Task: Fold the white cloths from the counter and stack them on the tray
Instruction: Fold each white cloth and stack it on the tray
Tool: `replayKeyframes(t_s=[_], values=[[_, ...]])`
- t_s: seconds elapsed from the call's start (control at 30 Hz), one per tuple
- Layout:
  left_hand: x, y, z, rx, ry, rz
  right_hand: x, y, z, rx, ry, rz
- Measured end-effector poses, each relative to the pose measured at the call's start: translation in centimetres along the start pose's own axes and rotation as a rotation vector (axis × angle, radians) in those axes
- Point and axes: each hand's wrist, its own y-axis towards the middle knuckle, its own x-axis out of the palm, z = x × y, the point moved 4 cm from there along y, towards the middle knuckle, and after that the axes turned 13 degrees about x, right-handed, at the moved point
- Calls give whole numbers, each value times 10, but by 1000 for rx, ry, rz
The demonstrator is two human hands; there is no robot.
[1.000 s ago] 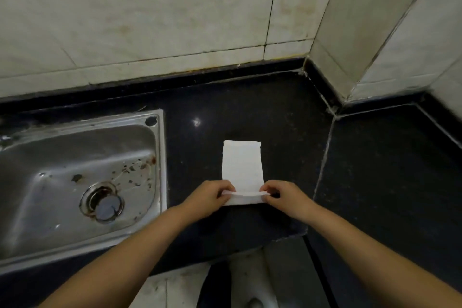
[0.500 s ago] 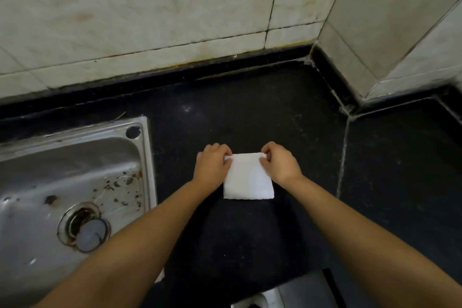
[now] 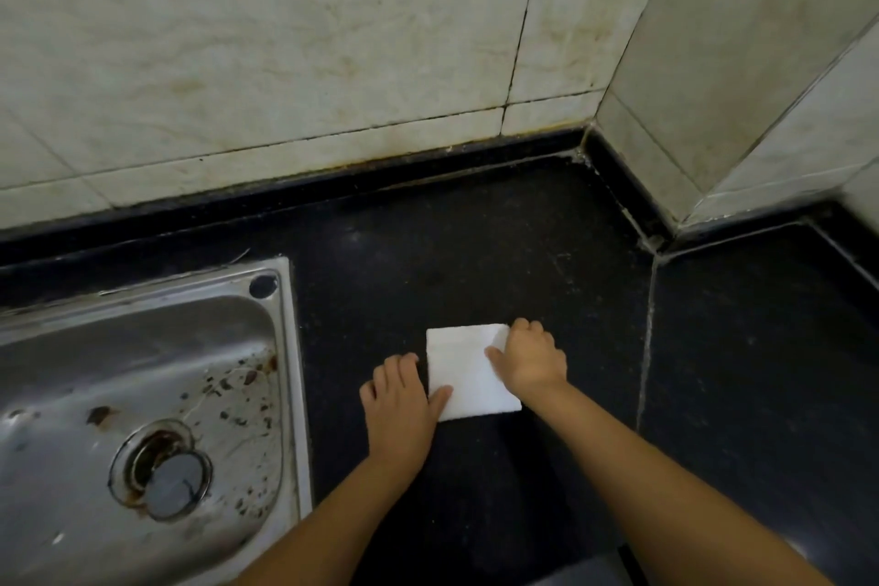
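A white cloth (image 3: 463, 371), folded into a small near-square, lies flat on the black counter (image 3: 475, 262). My left hand (image 3: 399, 400) rests at the cloth's near left corner, thumb pressed on its edge and fingers spread on the counter. Over the far right corner sits my right hand (image 3: 528, 359), its thumb lying on top of the cloth and its fingers curled at the right edge. No tray and no other cloths are in view.
A stainless steel sink (image 3: 142, 395) with a drain (image 3: 164, 471) and brown debris fills the left side, its rim close to my left hand. Tiled walls (image 3: 285, 38) rise behind, and a wall corner (image 3: 713, 109) juts in at right. The counter's front edge is near my forearms.
The long strip of cloth was folded away from me into a small square. Since then my left hand slid down to the near left corner; my right hand stays at the far right corner.
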Motion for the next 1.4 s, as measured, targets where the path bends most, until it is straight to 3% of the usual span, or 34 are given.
replayKeyframes(t_s=[0.13, 0.37, 0.5, 0.63, 0.87, 1.0, 1.17, 1.4], values=[[-6, 11, 0, -78, -71, 18, 1, -2, 1, 24, 18, 4], [-9, 38, 25, -125, -98, -107, 9, -6, -4, 59, 103, -29], [-22, 35, 19, -218, -763, -22, -1, -3, 12, 95, 572, -282], [-53, 32, 31, -361, -1270, 26, -34, -12, 26, 143, 1059, -540], [-99, -1, 84, -437, -1754, -219, -107, -56, 66, -104, 1301, -565], [-98, -29, 112, -431, -1792, -356, -120, -90, 107, -73, 1292, -493], [-90, -47, 153, -276, -1705, -565, -109, -137, 179, 78, 1422, -313], [-57, -106, 201, -11, -1348, -948, -25, -246, 260, 344, 1773, 15]])
